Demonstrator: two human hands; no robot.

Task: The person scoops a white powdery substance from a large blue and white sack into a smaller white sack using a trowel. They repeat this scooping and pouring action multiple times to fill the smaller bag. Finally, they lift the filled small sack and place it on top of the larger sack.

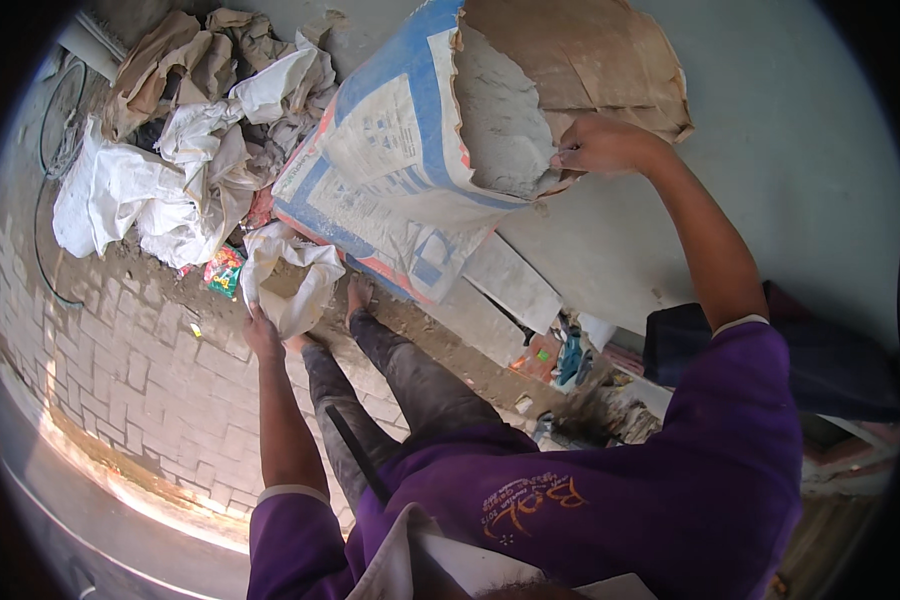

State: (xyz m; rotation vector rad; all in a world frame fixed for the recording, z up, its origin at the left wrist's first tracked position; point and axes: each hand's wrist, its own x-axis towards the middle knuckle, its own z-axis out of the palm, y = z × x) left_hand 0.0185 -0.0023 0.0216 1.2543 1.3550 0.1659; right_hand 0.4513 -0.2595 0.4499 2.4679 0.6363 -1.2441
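Observation:
A large paper sack [370, 160], white and blue outside and brown inside, stands with its torn mouth open at the upper middle. Grey powder [505, 120] fills it near the top. My right hand [610, 147] is closed on the sack's torn edge, beside the powder. Lower and to the left, a white woven bag [315, 290] gapes open near my feet. My left hand [261, 335] is closed on the near rim of that bag, and its fingertips are partly hidden. The bag's bottom cannot be made out.
Crumpled white and brown sacks [160, 190] lie heaped at the left, near a dark hose [42, 220]. A grey wall [800, 150] rises at the right. Below the paper sack are a pale slab [515, 280] and mixed litter [560, 355]. Paving blocks [140, 370] cover the ground.

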